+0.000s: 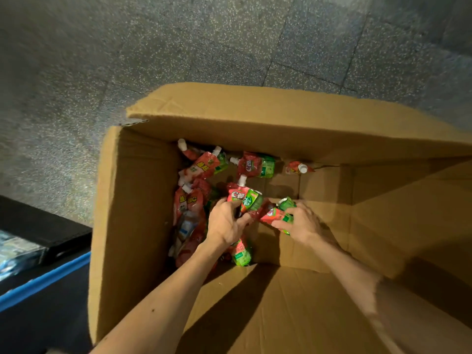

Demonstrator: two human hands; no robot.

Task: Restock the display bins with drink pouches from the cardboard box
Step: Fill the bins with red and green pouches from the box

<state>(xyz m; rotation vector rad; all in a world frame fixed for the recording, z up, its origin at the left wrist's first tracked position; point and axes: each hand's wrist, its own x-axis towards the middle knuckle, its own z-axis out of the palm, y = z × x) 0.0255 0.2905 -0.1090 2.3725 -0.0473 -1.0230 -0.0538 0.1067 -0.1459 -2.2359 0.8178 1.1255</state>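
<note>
Both arms reached down into the open cardboard box (132,200), which stood on the speckled tile floor (178,47). The left hand (224,223) was curled round a red-and-green spouted pouch (242,198), its white cap pointing toward the box's far wall. The right hand (302,222) gripped a second pouch (274,215) just beside it, near the middle of the box bottom. Taking one in each hand likely let the person carry more per trip to the bins.

The other drink pouches (190,200) lay heaped in no order along the box's left wall, with a few stray pouches (255,166) by the far wall. The right half of the bottom showed bare cardboard.

Whether either hand held more than one pouch could not be told, as fingers and crumpled foil overlapped. No display bin was clearly visible. A dark, blue-edged object (46,279) at the lower left was blurred and cut off by the frame.
</note>
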